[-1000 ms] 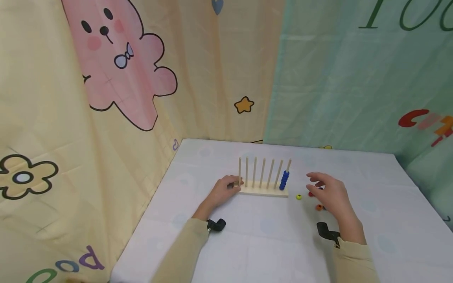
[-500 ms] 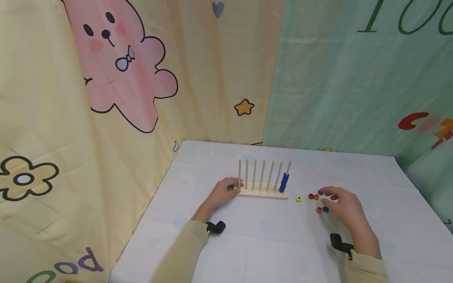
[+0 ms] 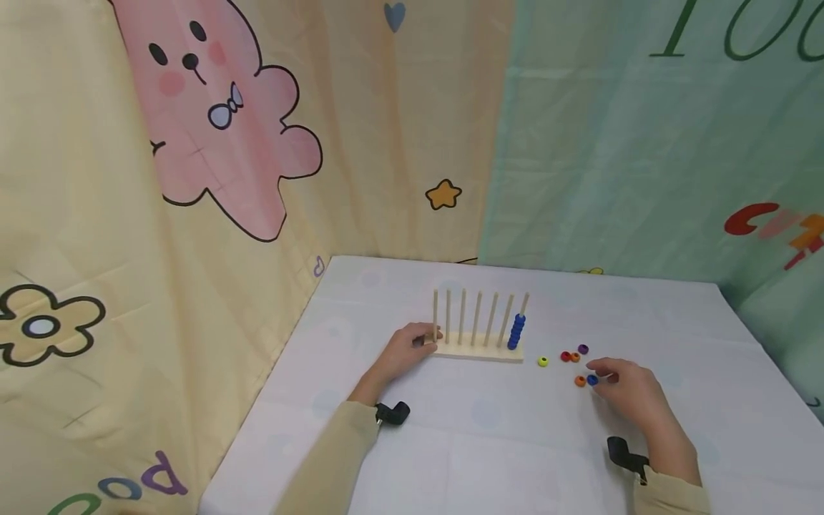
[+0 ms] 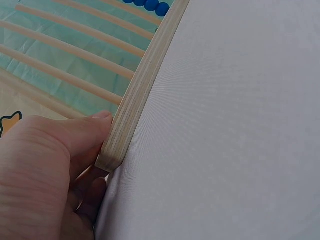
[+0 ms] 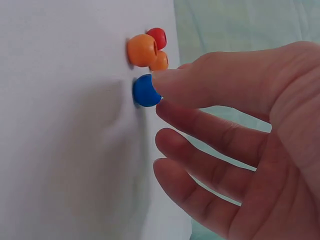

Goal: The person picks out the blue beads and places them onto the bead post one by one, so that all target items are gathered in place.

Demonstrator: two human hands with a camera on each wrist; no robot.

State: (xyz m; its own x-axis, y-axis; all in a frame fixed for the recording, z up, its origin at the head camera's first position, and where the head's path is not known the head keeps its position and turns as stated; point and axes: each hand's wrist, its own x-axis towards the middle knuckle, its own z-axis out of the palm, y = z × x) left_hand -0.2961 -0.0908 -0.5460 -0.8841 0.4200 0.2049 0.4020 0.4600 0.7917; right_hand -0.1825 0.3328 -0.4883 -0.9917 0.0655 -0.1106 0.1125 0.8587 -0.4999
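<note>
A wooden peg rack stands upright on the table, with a row of thin pegs and several blue beads stacked on its rightmost peg. My left hand grips the left end of the rack's base; in the left wrist view the thumb lies against the base edge. Over on the right, my right hand is right by a loose blue bead, fingers parted and slightly bent. In the right wrist view the thumb tip partly covers that blue bead; whether it touches cannot be told.
Near the right hand lie two orange beads, a red bead and a purple bead. A yellow-green bead sits closer to the rack. White cloth covers the table; printed curtains hang behind and at the left.
My right hand has drawn back to the right and towards me, first to the purple bead, then down to the blue one, uncovering the loose beads. The left hand stays on the rack.
</note>
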